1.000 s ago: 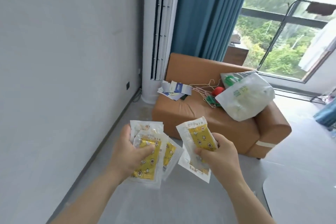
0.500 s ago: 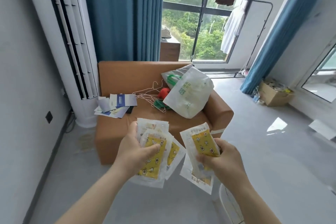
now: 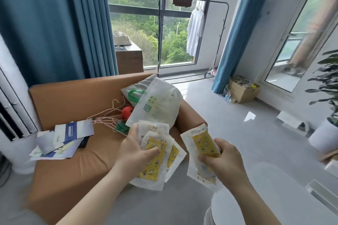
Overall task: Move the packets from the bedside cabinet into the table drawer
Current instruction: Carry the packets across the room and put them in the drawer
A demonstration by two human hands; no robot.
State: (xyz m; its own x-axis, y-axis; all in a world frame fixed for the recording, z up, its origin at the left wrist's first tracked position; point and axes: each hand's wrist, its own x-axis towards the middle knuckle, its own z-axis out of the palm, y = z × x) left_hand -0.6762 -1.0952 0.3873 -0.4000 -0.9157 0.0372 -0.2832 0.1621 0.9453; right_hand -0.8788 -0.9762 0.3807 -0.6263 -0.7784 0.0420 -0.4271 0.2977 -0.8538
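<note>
Packets [image 3: 154,165] fill both hands, held in the air in front of the brown sofa [image 3: 73,100] and above the grey floor [image 3: 237,115]. The left hand [image 3: 134,153] grips a fanned left bunch [image 3: 172,155] of several packets. Its thumb lies across the face of the top one, and its fingers are behind the wrappers, hidden. The right hand [image 3: 224,161] grips a smaller right bunch [image 3: 201,144], its fingers [image 3: 218,145] and thumb clenched round the middle. One packet stands up out of the fist and another pokes out beneath it. Each packet is a white-edged wrapper with a yellow panel printed with small stars. The two bunches are near each other but apart, and neither touches the sofa.

On the sofa seat a large white plastic bag [image 3: 161,107] with green print leans at the right end. Just left of it on the seat lie a red object [image 3: 127,112] and some pink wire hangers [image 3: 108,118]. Further left is a loose pile of blue and white leaflets [image 3: 67,135].

A white tower air conditioner [image 3: 12,97] stands left of the sofa, and a blue curtain [image 3: 54,23] and a tall window [image 3: 139,14] are behind it. Beyond the sofa's right end, a black clothes rack [image 3: 226,29] carries a white garment [image 3: 194,33]. Further right, a cardboard box [image 3: 243,90] sits on the floor.
</note>
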